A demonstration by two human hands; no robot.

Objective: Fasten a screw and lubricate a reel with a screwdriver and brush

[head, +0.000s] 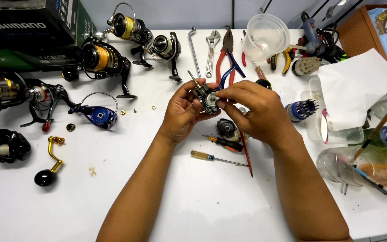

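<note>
At the upper left of the frame stand several spinning reels. A gold crank handle lies lower left, two screwdrivers in the centre, a clear plastic cup at the top.

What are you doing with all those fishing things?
A person holds a small fishing reel body over a white table. The left hand cradles it, and the right hand pinches its side with the fingers. Screwdrivers lie just below, with more reels and pliers around.

A repair workshop: fishing reels, pliers and screwdrivers crowd the white bench.
</note>
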